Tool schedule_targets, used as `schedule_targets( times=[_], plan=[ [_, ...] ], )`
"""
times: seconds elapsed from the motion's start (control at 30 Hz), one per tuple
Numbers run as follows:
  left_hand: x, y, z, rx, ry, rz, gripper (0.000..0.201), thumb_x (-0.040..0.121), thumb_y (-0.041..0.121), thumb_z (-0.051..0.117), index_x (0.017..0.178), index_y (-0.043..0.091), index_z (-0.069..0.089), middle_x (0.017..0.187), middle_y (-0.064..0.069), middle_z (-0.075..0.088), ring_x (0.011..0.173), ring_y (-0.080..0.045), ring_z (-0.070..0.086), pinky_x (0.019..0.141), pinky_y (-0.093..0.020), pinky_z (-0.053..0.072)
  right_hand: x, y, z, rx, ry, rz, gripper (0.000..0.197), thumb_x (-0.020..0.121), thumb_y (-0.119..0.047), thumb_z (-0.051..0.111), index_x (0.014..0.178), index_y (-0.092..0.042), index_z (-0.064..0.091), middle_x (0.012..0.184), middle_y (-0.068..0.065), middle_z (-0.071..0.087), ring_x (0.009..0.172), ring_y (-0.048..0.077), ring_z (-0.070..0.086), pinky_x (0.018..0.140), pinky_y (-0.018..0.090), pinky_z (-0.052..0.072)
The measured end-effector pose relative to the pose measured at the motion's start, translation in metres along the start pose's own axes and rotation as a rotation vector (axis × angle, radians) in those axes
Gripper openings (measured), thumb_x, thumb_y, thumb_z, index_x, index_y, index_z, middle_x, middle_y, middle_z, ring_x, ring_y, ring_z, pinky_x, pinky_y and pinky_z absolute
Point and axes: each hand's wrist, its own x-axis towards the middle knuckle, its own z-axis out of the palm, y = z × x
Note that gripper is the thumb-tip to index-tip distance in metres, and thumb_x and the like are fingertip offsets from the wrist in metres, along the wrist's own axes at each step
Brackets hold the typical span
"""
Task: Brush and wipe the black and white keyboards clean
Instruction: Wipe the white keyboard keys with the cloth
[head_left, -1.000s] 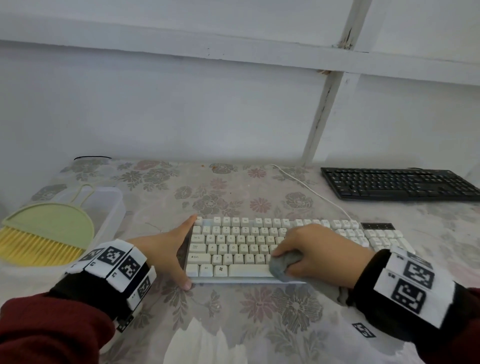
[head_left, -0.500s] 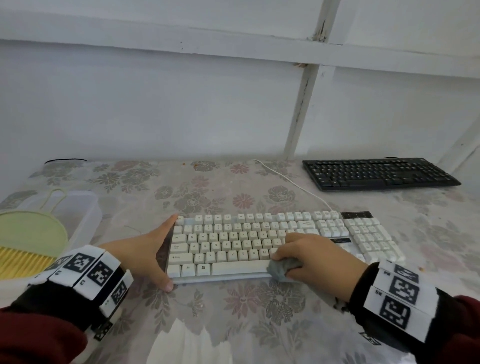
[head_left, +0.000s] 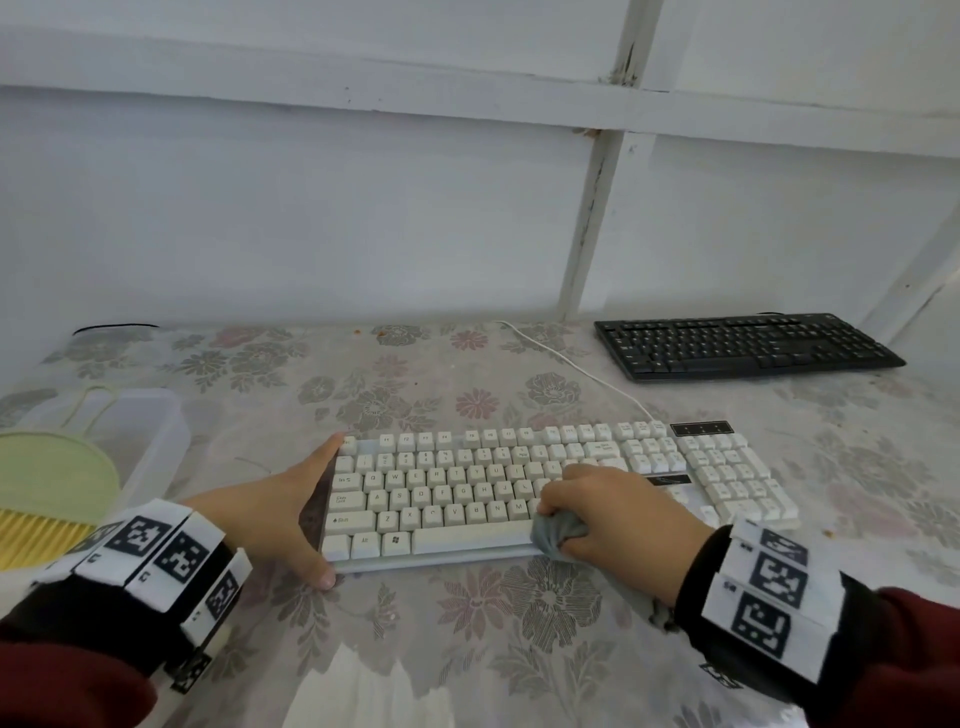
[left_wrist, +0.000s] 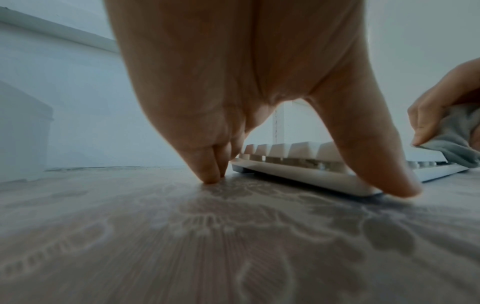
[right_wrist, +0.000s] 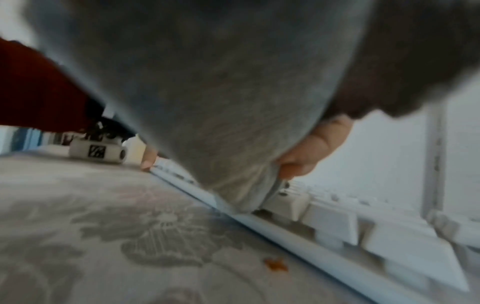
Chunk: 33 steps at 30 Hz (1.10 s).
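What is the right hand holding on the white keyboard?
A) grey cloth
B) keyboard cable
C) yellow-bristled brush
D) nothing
A: the right hand has its fingers curled round a bunched grey cloth, pressed on the front edge of the white keyboard by the space bar.

Bench with a flowered cover and the things lying on it

The bench (head_left: 467, 623) carried a white keyboard (head_left: 467, 499) near the front, its white cable (head_left: 571, 364) running toward the wall, and a black keyboard (head_left: 743, 345) at the far right. On the left side stood a clear plastic box (head_left: 150, 431), with a green brush with yellow bristles (head_left: 47, 493) just beside it. A small orange crumb (right_wrist: 275, 265) lay close to the white keyboard's front edge.
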Motion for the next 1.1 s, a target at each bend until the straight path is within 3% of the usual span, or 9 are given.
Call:
schedule_targets(
  times=[0.17, 0.3, 0.43, 0.53, 0.73, 0.83, 0.93, 1.03, 1.1],
  plan=[
    [-0.002, -0.002, -0.002, -0.005, -0.025, 0.022, 0.161, 0.027, 0.058, 0.086, 0.141, 0.037, -0.027, 0.155, 0.013, 0.013, 0.135, -0.009, 0.026, 0.112, -0.029, 0.026, -0.006, 0.004, 0.0, -0.075, -0.017, 0.017, 0.016, 0.088, -0.009, 0.048, 0.098, -0.014, 0.058, 0.095, -0.002, 0.05, 0.081, 0.017, 0.051, 0.055, 0.014, 0.027],
    [0.001, -0.004, 0.0, -0.009, -0.009, 0.021, 0.15, 0.048, 0.038, 0.091, 0.142, 0.034, -0.026, 0.154, 0.012, 0.013, 0.134, -0.008, 0.026, 0.111, -0.025, 0.024, -0.011, 0.01, -0.004, -0.078, -0.025, 0.03, 0.016, 0.087, -0.011, 0.049, 0.098, -0.015, 0.06, 0.098, -0.002, 0.054, 0.085, 0.015, 0.054, 0.058, 0.016, 0.031],
    [0.0, -0.001, -0.001, 0.0, -0.022, 0.022, 0.155, 0.037, 0.049, 0.086, 0.142, 0.033, -0.026, 0.154, 0.013, 0.012, 0.133, -0.007, 0.025, 0.109, -0.023, 0.024, -0.02, 0.022, -0.009, -0.084, -0.022, 0.084, 0.019, 0.087, -0.013, 0.05, 0.102, -0.019, 0.06, 0.101, -0.005, 0.055, 0.09, 0.013, 0.054, 0.066, 0.018, 0.037],
    [0.001, -0.002, -0.001, -0.003, -0.016, 0.024, 0.149, 0.048, 0.04, 0.089, 0.142, 0.031, -0.027, 0.154, 0.012, 0.012, 0.128, -0.004, 0.026, 0.107, -0.021, 0.025, -0.027, 0.035, -0.013, -0.105, -0.031, 0.137, 0.019, 0.087, -0.015, 0.05, 0.102, -0.02, 0.062, 0.101, -0.006, 0.056, 0.09, 0.012, 0.055, 0.073, 0.021, 0.041],
    [0.001, -0.004, -0.001, -0.004, -0.019, 0.028, 0.148, 0.051, 0.037, 0.09, 0.142, 0.033, -0.027, 0.154, 0.013, 0.011, 0.134, -0.007, 0.025, 0.11, -0.024, 0.025, -0.033, 0.061, -0.026, -0.186, -0.093, 0.216, 0.033, 0.084, -0.013, 0.044, 0.102, -0.022, 0.07, 0.093, -0.008, 0.061, 0.083, 0.008, 0.055, 0.058, 0.01, 0.032],
    [-0.001, -0.001, -0.001, 0.028, -0.009, 0.023, 0.157, 0.034, 0.052, 0.086, 0.141, 0.037, -0.028, 0.154, 0.014, 0.013, 0.136, -0.009, 0.027, 0.112, -0.027, 0.025, -0.032, 0.063, -0.044, -0.043, -0.1, 0.176, 0.029, 0.088, -0.024, 0.056, 0.112, -0.033, 0.069, 0.076, -0.017, 0.054, 0.072, -0.004, 0.048, 0.061, 0.009, 0.034],
    [0.0, -0.002, 0.0, 0.009, -0.009, 0.023, 0.153, 0.044, 0.041, 0.091, 0.141, 0.035, -0.027, 0.154, 0.014, 0.012, 0.136, -0.009, 0.025, 0.112, -0.027, 0.024, -0.025, 0.049, -0.046, 0.105, -0.028, 0.063, 0.031, 0.088, -0.034, 0.059, 0.119, -0.039, 0.063, 0.087, -0.008, 0.056, 0.078, 0.0, 0.046, 0.068, 0.01, 0.033],
    [0.0, -0.002, 0.0, -0.003, -0.01, 0.018, 0.15, 0.047, 0.039, 0.091, 0.141, 0.036, -0.027, 0.154, 0.013, 0.012, 0.136, -0.009, 0.025, 0.112, -0.027, 0.025, -0.011, 0.028, -0.027, 0.096, -0.06, -0.044, 0.027, 0.09, -0.028, 0.055, 0.114, -0.032, 0.067, 0.092, 0.002, 0.054, 0.077, 0.005, 0.043, 0.066, 0.012, 0.031],
    [-0.001, -0.002, -0.001, 0.001, -0.009, 0.011, 0.151, 0.046, 0.041, 0.091, 0.141, 0.037, -0.026, 0.154, 0.013, 0.014, 0.135, -0.01, 0.027, 0.112, -0.028, 0.026, -0.006, 0.022, -0.015, 0.028, -0.076, -0.066, 0.025, 0.089, -0.02, 0.052, 0.105, -0.024, 0.071, 0.086, 0.003, 0.051, 0.069, 0.005, 0.039, 0.059, 0.014, 0.029]
  ],
)
